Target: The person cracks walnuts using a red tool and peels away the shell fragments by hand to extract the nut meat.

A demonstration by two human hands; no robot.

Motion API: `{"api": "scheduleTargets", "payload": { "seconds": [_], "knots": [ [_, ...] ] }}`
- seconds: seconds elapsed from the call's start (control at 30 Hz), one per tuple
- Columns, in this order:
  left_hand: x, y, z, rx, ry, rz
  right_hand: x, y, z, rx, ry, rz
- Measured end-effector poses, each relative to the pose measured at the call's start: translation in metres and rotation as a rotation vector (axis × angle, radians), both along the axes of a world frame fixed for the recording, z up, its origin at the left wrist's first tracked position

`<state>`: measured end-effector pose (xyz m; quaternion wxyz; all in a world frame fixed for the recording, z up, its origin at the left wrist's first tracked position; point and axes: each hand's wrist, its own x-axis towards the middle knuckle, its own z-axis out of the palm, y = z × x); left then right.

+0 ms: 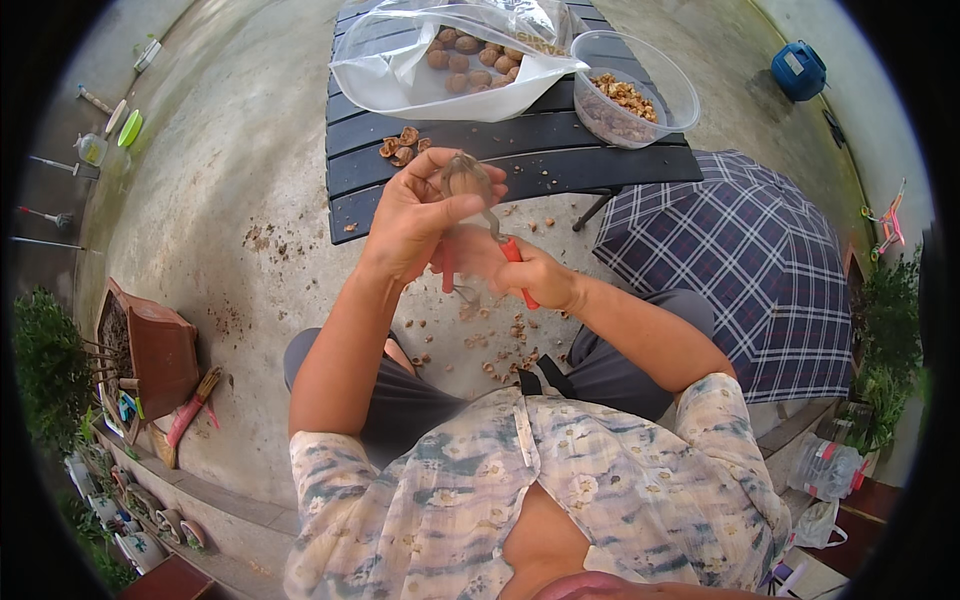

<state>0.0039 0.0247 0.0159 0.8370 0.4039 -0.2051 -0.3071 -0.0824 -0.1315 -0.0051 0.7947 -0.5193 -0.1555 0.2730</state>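
Observation:
My right hand (536, 277) grips the red handles of a metal nutcracker (513, 251), which stand spread apart; its fingers are blurred. At the tool's jaws, a walnut (466, 181) sits between the metal cups, partly hidden and blurred. My left hand (424, 206) curls around the jaws and the walnut, thumb in front. Just beyond it, several cracked walnut shells (405, 146) lie on the dark slatted table (465, 142). Farther back is an open clear plastic bag (450, 105) with several whole walnuts (469, 64). A clear round tub (686, 112) on the right holds shelled walnut kernels (626, 96).
Shell fragments (517, 330) litter the concrete floor between my knees. An open plaid umbrella (735, 270) rests to the right, beside the table. On the left are a planter box (161, 352) and a hand broom (191, 412). A blue drum (799, 71) stands by the right wall.

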Motion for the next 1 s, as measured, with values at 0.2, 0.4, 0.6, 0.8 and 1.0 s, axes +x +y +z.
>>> {"api": "scheduleTargets", "payload": {
  "seconds": [0.2, 0.4, 0.6, 0.8, 1.0],
  "knots": [
    [-0.003, -0.001, 0.004, 0.035, 0.010, 0.023, -0.002, 0.003, -0.008, 0.068, 0.016, -0.036],
    [-0.002, -0.001, -0.004, -0.020, -0.013, 0.041, -0.001, 0.006, -0.008, 0.188, 0.085, -0.025],
    [-0.005, -0.003, 0.001, 0.093, 0.065, 0.072, 0.000, 0.005, -0.029, 0.221, 0.076, 0.013],
    [-0.001, -0.002, -0.007, 0.045, 0.010, 0.083, 0.003, 0.001, -0.001, 0.032, -0.004, -0.018],
    [-0.004, -0.005, 0.003, 0.113, 0.050, 0.093, 0.007, -0.008, 0.011, -0.122, -0.014, 0.004]
  ]
}}
